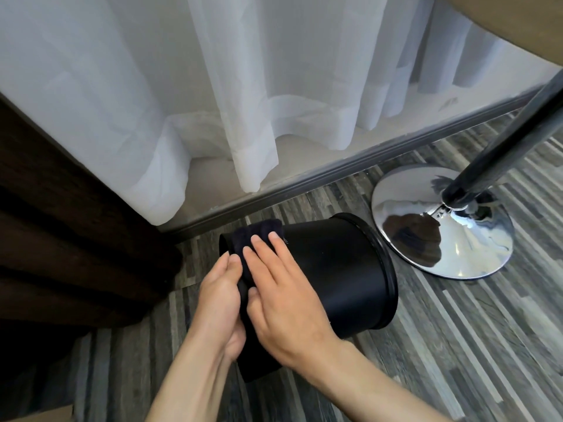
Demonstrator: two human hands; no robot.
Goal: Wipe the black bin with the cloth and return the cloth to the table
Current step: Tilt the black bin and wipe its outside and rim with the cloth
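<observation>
While both hands [249, 300] press the cloth [256, 236], the tipped black bin [332, 275] lies beneath.

Soft daylight came through the sheer curtain [213, 86]; the chrome base [441, 220] glared, the left corner stayed dark, and edges bowed.

Showing just two bare hands and forearms here, poking in from the bottom of the frame. Left hand [219, 300] and left forearm [189, 379] sitting lower centre, right hand [286, 303] and right forearm [380, 391] trailing off to the lower right. Both arms going bare right to the frame edge. Fingernails [255, 238] looking short and neatly trimmed. Fine hair catching the light along the forearms, knuckles and tendons standing out on the right one.
</observation>
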